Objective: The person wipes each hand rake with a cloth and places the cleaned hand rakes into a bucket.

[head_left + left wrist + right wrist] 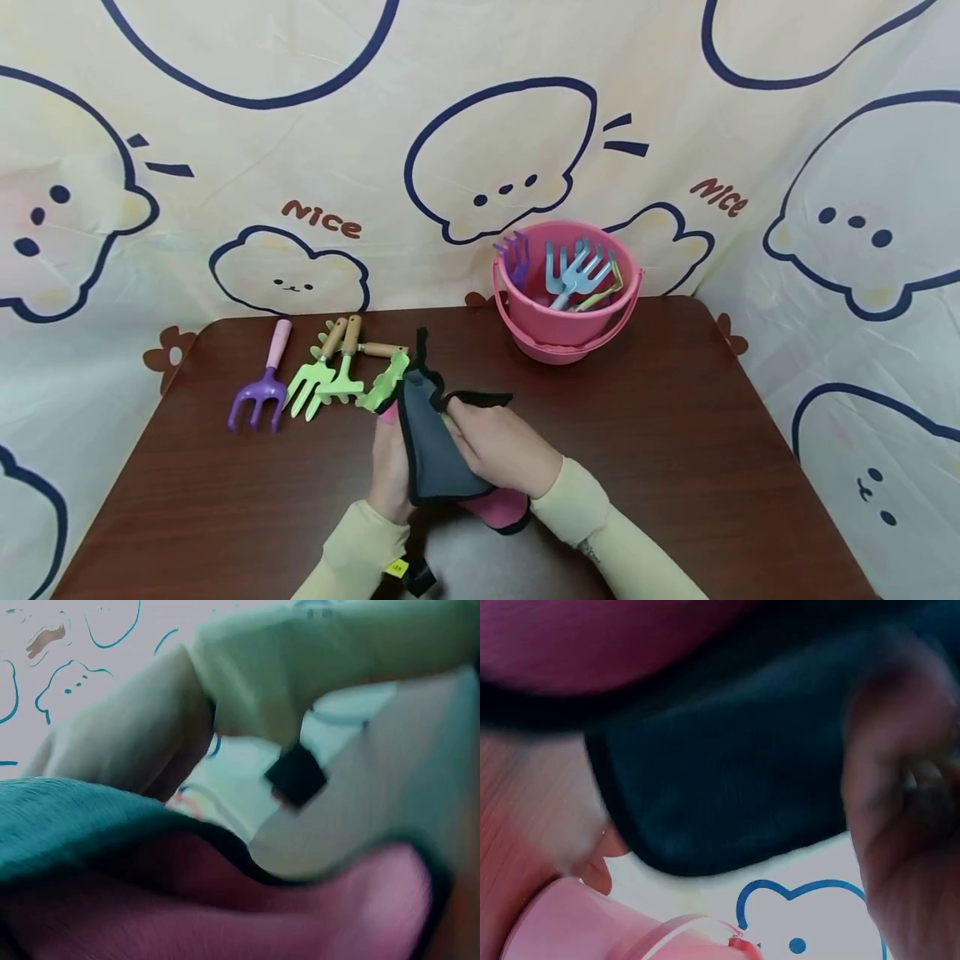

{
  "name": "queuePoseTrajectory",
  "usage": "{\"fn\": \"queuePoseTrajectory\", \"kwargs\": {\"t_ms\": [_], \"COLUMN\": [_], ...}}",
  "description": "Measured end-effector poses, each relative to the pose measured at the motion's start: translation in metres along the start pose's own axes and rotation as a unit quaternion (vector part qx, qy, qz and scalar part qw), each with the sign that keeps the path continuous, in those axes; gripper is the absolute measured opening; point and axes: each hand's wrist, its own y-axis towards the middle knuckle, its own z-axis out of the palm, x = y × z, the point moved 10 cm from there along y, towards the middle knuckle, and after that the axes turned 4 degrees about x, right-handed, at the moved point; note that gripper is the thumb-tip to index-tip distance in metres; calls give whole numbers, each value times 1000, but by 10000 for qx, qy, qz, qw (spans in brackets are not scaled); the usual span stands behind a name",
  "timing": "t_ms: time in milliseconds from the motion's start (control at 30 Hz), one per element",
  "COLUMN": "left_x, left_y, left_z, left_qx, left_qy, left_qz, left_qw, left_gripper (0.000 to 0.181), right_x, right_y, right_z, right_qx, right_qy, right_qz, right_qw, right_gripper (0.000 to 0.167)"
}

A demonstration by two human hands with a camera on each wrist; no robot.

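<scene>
A pale sheen (510, 562) lies on the near edge of the dark brown, wood-grained tabletop (675, 433), and a small black block (420, 577) sits by my left cream sleeve (356, 542). Over the middle of the tabletop I have a grey-and-pink fabric pouch (442, 442) with black edging. My left grip (392, 467) holds its left side, fingers mostly hidden behind the cloth; my right grip (502, 442) pinches its right edge. Towards the far left corner, a purple hand fork (262, 390) lies beside a light-green fork (318, 377) and a light-green rake (345, 385), both wooden-handled. Near the rounded far right corner, by the far edge, stands a pink bucket (562, 325) holding blue forks (576, 275). Beyond hangs a cream wall cloth (480, 42) with navy cartoon outlines and the word "Nice".
</scene>
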Motion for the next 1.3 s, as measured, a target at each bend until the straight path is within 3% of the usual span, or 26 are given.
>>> {"fn": "queuePoseTrajectory", "kwargs": {"t_ms": [67,133,233,300,367,467,533,633,733,833,1067,1300], "left_x": [-5,-11,-14,-13,-10,-7,-4,0,9,19,18,18], "left_y": [3,5,6,5,2,-3,-6,-8,-8,-7,-8,-9], "left_z": [-8,-11,-7,1,11,25,32,37,41,44,56,61], "left_qx": [-298,-353,-99,194,595,1132,1436,1743,2013,2217,2552,2692], "left_qy": [225,580,1218,1847,2437,3162,3342,3224,2849,2774,3444,3596], "left_qz": [64,176,188,263,333,625,742,741,437,191,849,959], "left_qw": [9993,9975,9923,9822,9675,9398,9285,9275,9362,9346,8995,8883], "left_gripper": [30,28,27,28,28,24,20,20,25,26,18,22], "right_x": [3,4,1,1,5,20,29,37,37,31,12,-3], "right_y": [-1,-6,-19,-29,-36,-38,-39,-40,-42,-42,-47,-56], "right_z": [-2,-15,-51,-72,-83,-82,-75,-68,-67,-71,-89,-107], "right_qx": [-20,-377,-1497,-2227,-2622,-2630,-2524,-2493,-2562,-2600,-2846,-3156], "right_qy": [-33,123,657,661,245,-1001,-1647,-2293,-2589,-2596,-2264,-1967], "right_qz": [-251,-509,-750,-928,-1093,-1530,-1827,-2147,-2227,-2120,-1707,-1446], "right_qw": [9997,9979,9837,9682,9585,9473,9359,9161,9043,9056,9158,9169], "right_gripper": [12,13,9,12,29,44,42,34,36,37,37,35]}}
